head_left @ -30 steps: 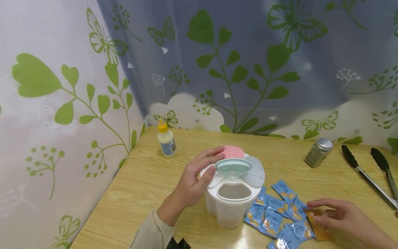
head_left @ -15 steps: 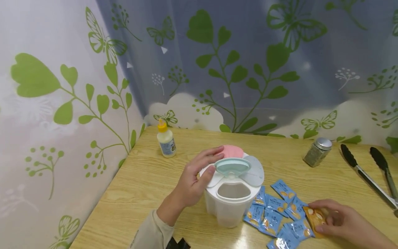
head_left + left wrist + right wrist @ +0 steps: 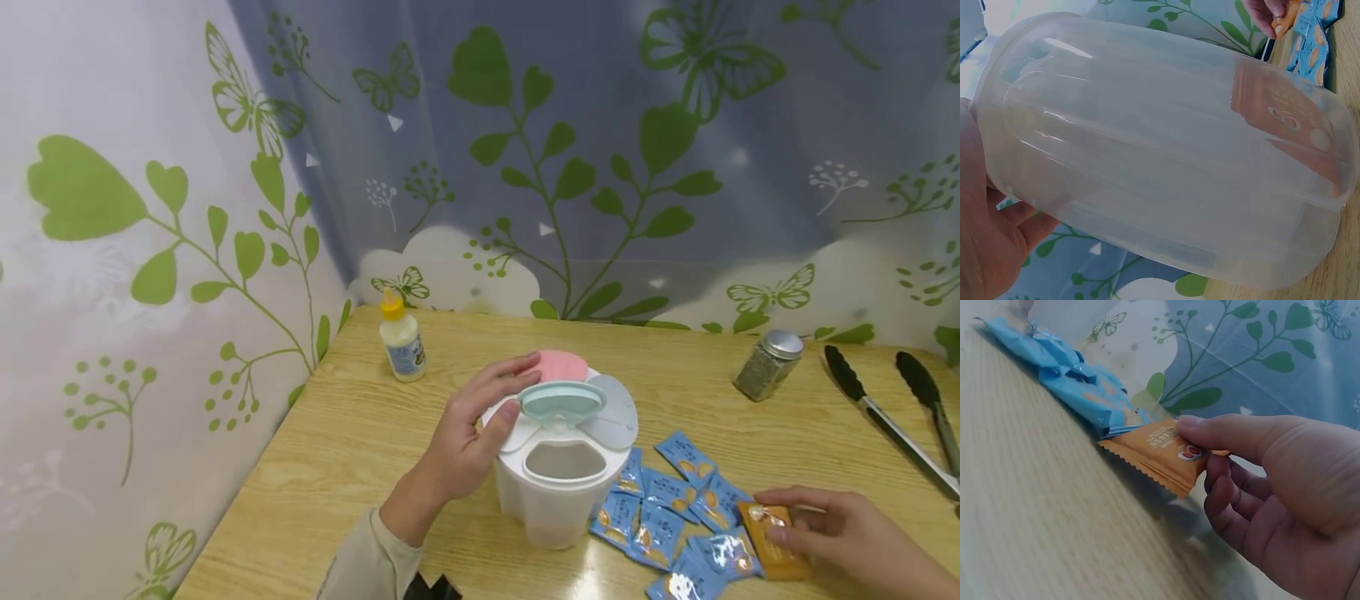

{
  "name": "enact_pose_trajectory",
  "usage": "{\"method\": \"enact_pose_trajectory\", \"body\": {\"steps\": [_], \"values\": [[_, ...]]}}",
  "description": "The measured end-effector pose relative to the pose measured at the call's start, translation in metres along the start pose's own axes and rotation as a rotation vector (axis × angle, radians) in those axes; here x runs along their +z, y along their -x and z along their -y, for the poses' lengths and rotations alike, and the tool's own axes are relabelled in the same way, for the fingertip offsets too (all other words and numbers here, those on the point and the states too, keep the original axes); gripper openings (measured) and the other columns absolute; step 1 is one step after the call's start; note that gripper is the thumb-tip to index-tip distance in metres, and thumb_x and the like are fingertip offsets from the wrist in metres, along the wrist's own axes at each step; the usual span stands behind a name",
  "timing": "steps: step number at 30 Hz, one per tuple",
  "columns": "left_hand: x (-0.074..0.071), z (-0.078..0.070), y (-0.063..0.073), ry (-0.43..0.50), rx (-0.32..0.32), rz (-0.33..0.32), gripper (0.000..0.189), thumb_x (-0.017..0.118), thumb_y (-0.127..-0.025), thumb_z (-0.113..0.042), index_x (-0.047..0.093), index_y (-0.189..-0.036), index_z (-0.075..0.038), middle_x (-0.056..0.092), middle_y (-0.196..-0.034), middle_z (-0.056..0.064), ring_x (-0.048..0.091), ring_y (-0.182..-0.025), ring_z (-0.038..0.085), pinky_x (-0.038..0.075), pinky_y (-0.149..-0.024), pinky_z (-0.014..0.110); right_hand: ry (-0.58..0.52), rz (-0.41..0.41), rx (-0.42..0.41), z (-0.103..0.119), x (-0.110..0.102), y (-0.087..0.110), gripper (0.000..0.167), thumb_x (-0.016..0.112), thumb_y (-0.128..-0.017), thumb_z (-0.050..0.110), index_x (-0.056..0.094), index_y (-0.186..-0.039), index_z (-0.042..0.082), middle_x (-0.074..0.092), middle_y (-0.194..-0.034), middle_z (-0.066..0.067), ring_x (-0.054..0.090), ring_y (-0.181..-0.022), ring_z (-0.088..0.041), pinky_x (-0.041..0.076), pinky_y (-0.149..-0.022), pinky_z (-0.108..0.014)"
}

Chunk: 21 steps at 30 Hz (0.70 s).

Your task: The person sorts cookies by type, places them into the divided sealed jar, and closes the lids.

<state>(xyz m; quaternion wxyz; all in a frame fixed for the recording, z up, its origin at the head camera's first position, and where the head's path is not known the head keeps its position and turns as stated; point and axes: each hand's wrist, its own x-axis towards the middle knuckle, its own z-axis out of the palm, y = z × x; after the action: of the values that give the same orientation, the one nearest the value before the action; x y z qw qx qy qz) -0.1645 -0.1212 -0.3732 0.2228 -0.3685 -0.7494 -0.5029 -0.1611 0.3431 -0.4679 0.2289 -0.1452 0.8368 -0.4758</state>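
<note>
My left hand [image 3: 461,442] grips the left side of a white lidded food storage container [image 3: 558,525], thumb in front and fingers reaching toward the back of its lid. The container's mint-green flap [image 3: 562,402] stands up, leaving one compartment's mouth uncovered. Through the translucent wall in the left wrist view, an orange packet [image 3: 1282,112] shows at the bottom. My right hand [image 3: 847,533] pinches another orange snack packet [image 3: 1157,450] between thumb and fingers, low over the table beside several blue snack packets [image 3: 660,533].
A bottle with a yellow cap [image 3: 403,342] stands at the back left. At the back right are a glass jar of dried herbs [image 3: 768,367] and black-tipped tongs [image 3: 892,421]. A patterned curtain [image 3: 525,167] hangs behind the wooden table [image 3: 330,450].
The right hand has shifted its grip on the orange packet, which has turned and moved slightly right, its face showing more. The left hand and the container have stayed still.
</note>
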Motion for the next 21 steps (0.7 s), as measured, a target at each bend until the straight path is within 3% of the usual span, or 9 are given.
{"method": "enact_pose_trajectory", "body": {"steps": [3, 8, 14, 17, 21], "values": [[0.0, 0.0, 0.0, 0.002, 0.002, -0.002, 0.036, 0.046, -0.102, -0.012, 0.061, -0.132, 0.001, 0.055, -0.145, 0.017, 0.051, -0.137, 0.029, 0.041, -0.115, 0.042, 0.02, -0.046, -0.042, 0.004, 0.0, 0.001, 0.04, 0.06, -0.099, 0.015, 0.056, -0.134, -0.005, 0.069, -0.094, 0.01, 0.062, -0.068, -0.019, 0.05, -0.055, -0.034], [0.0, 0.0, 0.0, 0.005, 0.004, -0.003, 0.035, 0.046, -0.102, -0.011, 0.06, -0.132, 0.001, 0.055, -0.145, 0.017, 0.051, -0.137, 0.029, 0.041, -0.115, 0.041, 0.09, -0.176, -0.144, 0.013, 0.001, 0.002, 0.034, 0.063, -0.096, 0.006, 0.061, -0.129, -0.004, 0.069, -0.106, 0.022, 0.065, -0.068, -0.018, 0.053, -0.054, -0.032], [0.0, -0.001, 0.0, 0.002, 0.002, 0.0, 0.036, 0.046, -0.102, -0.012, 0.061, -0.132, 0.001, 0.055, -0.145, 0.016, 0.051, -0.137, 0.029, 0.041, -0.115, 0.042, 0.086, -0.283, -0.031, 0.033, 0.005, 0.001, 0.038, 0.066, -0.096, 0.013, 0.061, -0.13, -0.002, 0.07, -0.102, 0.023, 0.068, -0.076, -0.015, 0.055, -0.062, -0.029], [0.0, 0.0, 0.0, 0.004, 0.002, 0.005, 0.036, 0.046, -0.103, -0.014, 0.061, -0.132, 0.001, 0.055, -0.145, 0.016, 0.051, -0.137, 0.029, 0.041, -0.115, 0.041, 0.059, -0.291, 0.028, 0.045, 0.01, 0.0, 0.039, 0.066, -0.096, 0.017, 0.062, -0.13, 0.0, 0.071, -0.104, 0.022, 0.069, -0.08, -0.015, 0.055, -0.063, -0.03], [0.0, 0.0, 0.0, 0.009, 0.002, 0.007, 0.036, 0.045, -0.104, -0.016, 0.061, -0.132, 0.001, 0.055, -0.145, 0.016, 0.051, -0.137, 0.029, 0.041, -0.115, 0.041, 0.055, -0.286, 0.09, 0.062, 0.017, -0.001, 0.041, 0.066, -0.096, 0.025, 0.062, -0.131, 0.003, 0.073, -0.099, 0.01, 0.065, -0.076, -0.018, 0.05, -0.061, -0.031]]}}
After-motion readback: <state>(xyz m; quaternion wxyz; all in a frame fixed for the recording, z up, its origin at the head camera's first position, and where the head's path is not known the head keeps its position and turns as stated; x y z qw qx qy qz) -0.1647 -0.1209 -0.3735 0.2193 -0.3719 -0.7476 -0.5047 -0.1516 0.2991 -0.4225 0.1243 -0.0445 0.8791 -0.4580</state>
